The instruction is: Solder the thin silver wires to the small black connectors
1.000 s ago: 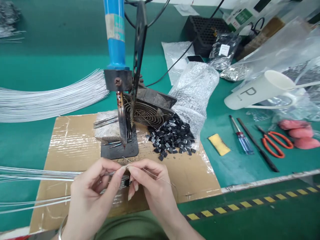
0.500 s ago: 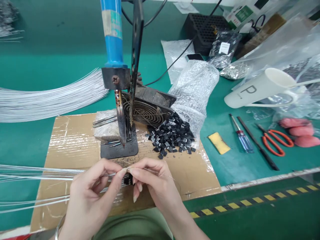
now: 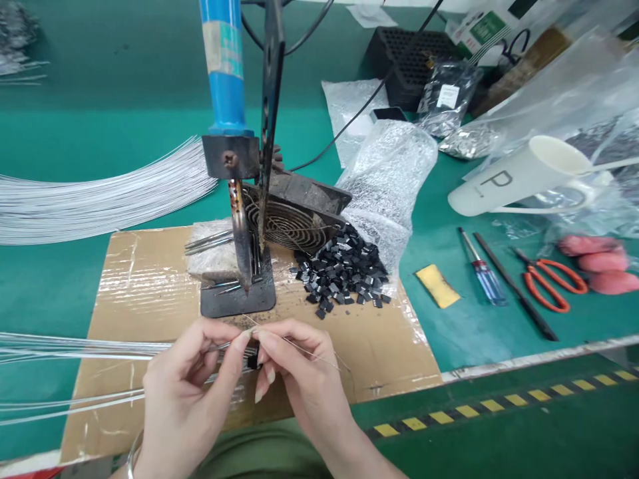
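Thumb and forefinger of the left hand (image 3: 192, 382) are pressed together on thin, straight white wires (image 3: 114, 348), which run out toward nine o'clock; the exact point of hold is hidden. The grip of the right hand (image 3: 307, 372) is pinched just as tightly on a fine, hair-thin metallic wire (image 3: 319, 358), and the two sets of fingertips meet. Just below them, at six o'clock, shows a small, square black piece (image 3: 252, 360).

Beneath the hands lies a flat sheet of brown cardboard (image 3: 144, 286) on the green counter (image 3: 439, 346). Near the fingertips at twelve o'clock, a blue-handled soldering iron (image 3: 227, 103) points down over a dark rectangular plate (image 3: 242, 306). At one o'clock leans a grimy black fan with a round wire guard (image 3: 294, 225); at two, touching it, sits a heap of small, flat black squares (image 3: 344, 273).

Well apart, toward three, lie a yellow rectangular pad (image 3: 438, 286), a screwdriver with a clear blue handle (image 3: 489, 285) and orange-handled scissors (image 3: 546, 283). A curved sheaf of white wires (image 3: 100, 207) spreads at ten.
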The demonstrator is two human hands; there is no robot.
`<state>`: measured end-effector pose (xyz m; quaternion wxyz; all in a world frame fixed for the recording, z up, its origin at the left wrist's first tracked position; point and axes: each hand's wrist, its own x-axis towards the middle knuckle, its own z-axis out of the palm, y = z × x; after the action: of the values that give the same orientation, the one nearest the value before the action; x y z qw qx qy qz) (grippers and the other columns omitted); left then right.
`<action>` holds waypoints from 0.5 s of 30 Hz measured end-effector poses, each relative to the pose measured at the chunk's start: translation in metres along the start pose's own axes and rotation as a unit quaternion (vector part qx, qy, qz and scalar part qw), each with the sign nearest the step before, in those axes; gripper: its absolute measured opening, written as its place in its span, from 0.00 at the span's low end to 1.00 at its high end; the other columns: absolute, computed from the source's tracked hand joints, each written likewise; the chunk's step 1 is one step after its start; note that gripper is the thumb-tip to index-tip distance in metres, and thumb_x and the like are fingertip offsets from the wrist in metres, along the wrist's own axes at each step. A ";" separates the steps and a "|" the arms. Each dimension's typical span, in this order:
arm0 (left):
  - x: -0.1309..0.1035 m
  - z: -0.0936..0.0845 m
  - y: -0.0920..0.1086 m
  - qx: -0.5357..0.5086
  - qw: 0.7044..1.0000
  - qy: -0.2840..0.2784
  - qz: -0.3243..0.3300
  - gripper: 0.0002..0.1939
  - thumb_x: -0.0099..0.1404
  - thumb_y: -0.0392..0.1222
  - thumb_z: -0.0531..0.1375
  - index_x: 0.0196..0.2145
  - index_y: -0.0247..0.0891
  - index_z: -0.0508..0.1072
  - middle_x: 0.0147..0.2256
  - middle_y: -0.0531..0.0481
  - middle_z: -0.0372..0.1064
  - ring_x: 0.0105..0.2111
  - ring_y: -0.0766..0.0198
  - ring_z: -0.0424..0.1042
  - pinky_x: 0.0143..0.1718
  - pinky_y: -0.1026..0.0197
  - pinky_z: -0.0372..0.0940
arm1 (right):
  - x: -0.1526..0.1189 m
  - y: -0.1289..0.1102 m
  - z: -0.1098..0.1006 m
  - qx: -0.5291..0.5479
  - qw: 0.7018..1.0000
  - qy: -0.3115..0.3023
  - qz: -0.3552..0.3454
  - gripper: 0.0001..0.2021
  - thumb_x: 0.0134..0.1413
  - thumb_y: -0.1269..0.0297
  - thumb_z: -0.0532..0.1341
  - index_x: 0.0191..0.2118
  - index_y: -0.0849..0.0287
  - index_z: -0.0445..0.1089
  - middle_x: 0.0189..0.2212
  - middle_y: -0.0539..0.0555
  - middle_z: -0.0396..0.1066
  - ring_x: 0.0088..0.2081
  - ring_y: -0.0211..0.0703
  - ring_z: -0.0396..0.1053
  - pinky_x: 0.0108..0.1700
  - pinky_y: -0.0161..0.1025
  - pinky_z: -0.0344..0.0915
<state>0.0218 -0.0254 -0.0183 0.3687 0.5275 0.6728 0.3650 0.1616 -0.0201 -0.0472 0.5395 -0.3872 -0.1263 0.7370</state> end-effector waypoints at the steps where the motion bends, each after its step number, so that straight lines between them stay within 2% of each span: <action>1: 0.000 0.001 0.001 -0.004 1.000 0.003 -0.002 0.09 0.69 0.47 0.67 0.33 0.41 0.79 0.27 0.54 0.77 0.27 0.67 0.72 0.30 0.67 0.67 | -0.001 0.002 0.001 0.005 1.000 0.003 -0.001 0.10 0.53 0.56 0.79 0.32 0.57 0.86 0.22 0.46 0.75 0.17 0.31 0.70 0.22 0.29 0.75; 8: 0.001 0.002 0.007 -0.032 0.999 0.004 -0.016 0.09 0.68 0.47 0.68 0.33 0.41 0.79 0.27 0.53 0.77 0.27 0.66 0.73 0.26 0.67 0.66 | -0.002 0.010 0.005 0.011 1.000 0.025 -0.011 0.09 0.54 0.56 0.78 0.33 0.55 0.87 0.24 0.47 0.77 0.19 0.32 0.72 0.24 0.28 0.75; 11: 0.006 -0.001 0.005 -0.030 0.999 -0.007 0.007 0.07 0.68 0.46 0.68 0.33 0.41 0.79 0.26 0.54 0.76 0.23 0.69 0.70 0.23 0.69 0.64 | -0.003 0.005 0.000 -0.040 0.999 0.023 -0.028 0.11 0.56 0.53 0.77 0.35 0.55 0.87 0.25 0.50 0.80 0.21 0.35 0.74 0.24 0.32 0.78; 13: 0.011 -0.003 0.002 -0.008 0.999 -0.005 0.033 0.07 0.67 0.45 0.68 0.33 0.41 0.79 0.25 0.55 0.75 0.20 0.71 0.67 0.21 0.71 0.62 | -0.006 -0.003 -0.010 -0.120 0.988 0.047 -0.084 0.10 0.58 0.54 0.75 0.37 0.55 0.88 0.27 0.51 0.81 0.21 0.37 0.74 0.24 0.35 0.79; 15: 0.015 -0.006 0.000 0.018 0.999 -0.007 0.047 0.07 0.66 0.45 0.68 0.33 0.41 0.79 0.24 0.56 0.75 0.20 0.71 0.68 0.21 0.73 0.63 | -0.008 -0.015 -0.025 -0.239 0.946 0.111 -0.191 0.05 0.60 0.59 0.75 0.39 0.53 0.87 0.30 0.51 0.81 0.23 0.37 0.74 0.26 0.35 0.78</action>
<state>0.0138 -0.0109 -0.0169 0.3464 0.5677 0.6513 0.3654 0.1905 -0.0277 -0.0515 0.5721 -0.5526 -0.3102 0.5207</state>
